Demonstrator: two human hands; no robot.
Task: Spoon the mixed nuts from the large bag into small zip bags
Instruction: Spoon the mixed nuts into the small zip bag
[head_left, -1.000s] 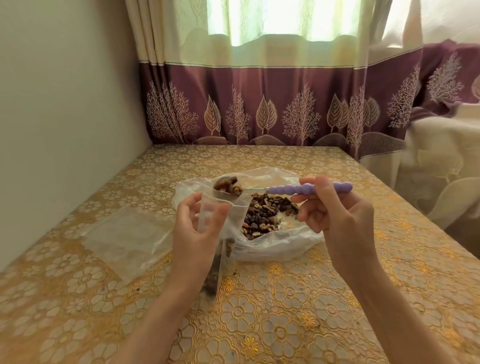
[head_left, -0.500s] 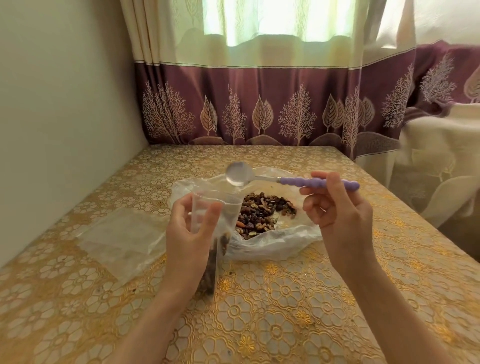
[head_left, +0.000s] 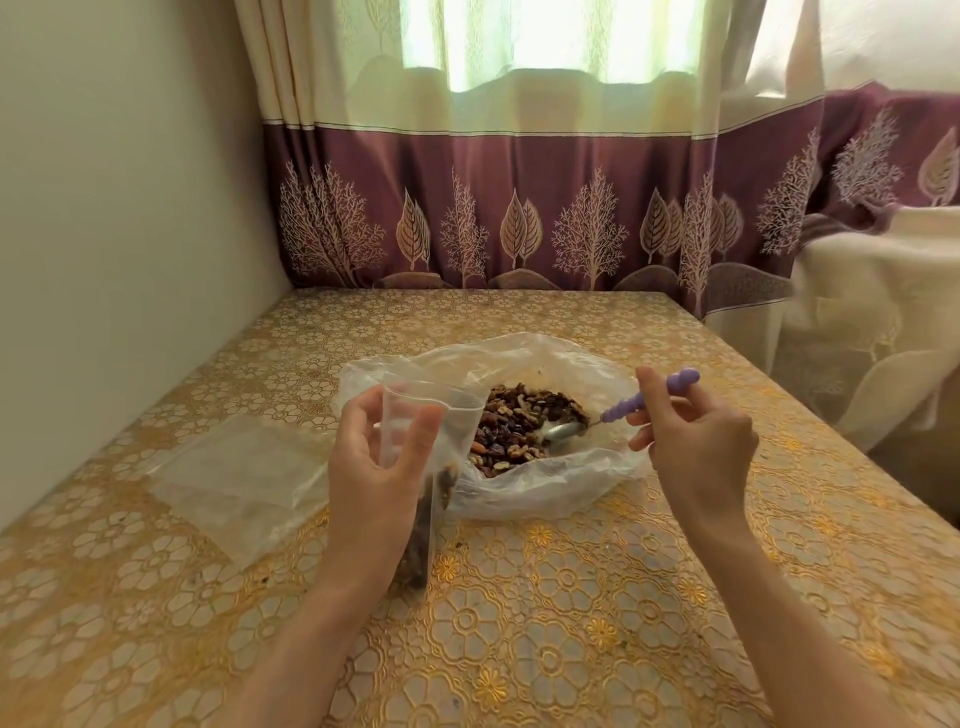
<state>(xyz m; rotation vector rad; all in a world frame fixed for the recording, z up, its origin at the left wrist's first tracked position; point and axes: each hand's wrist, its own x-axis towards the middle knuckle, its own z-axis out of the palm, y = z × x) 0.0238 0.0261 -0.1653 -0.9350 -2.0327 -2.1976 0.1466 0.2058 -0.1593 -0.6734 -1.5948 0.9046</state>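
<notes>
Left hand (head_left: 382, 467) gripping small bag (head_left: 428, 447) upright; right hand (head_left: 696, 441) pinching spoon (head_left: 613, 415) in nuts (head_left: 524, 426) of large bag (head_left: 545, 483). Risk: overfull spoon spilling onto surface (head_left: 571, 597), or soft mouth folding shut.

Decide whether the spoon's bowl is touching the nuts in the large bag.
Touching. The head view shows the spoon bowl resting in the nuts inside the large bag.

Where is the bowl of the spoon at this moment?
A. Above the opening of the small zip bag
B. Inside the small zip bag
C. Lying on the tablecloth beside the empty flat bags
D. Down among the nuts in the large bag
D: the metal bowl of the spoon is dipped into the mixed nuts in the large bag, away from the small zip bag that the left hand holds.
</notes>
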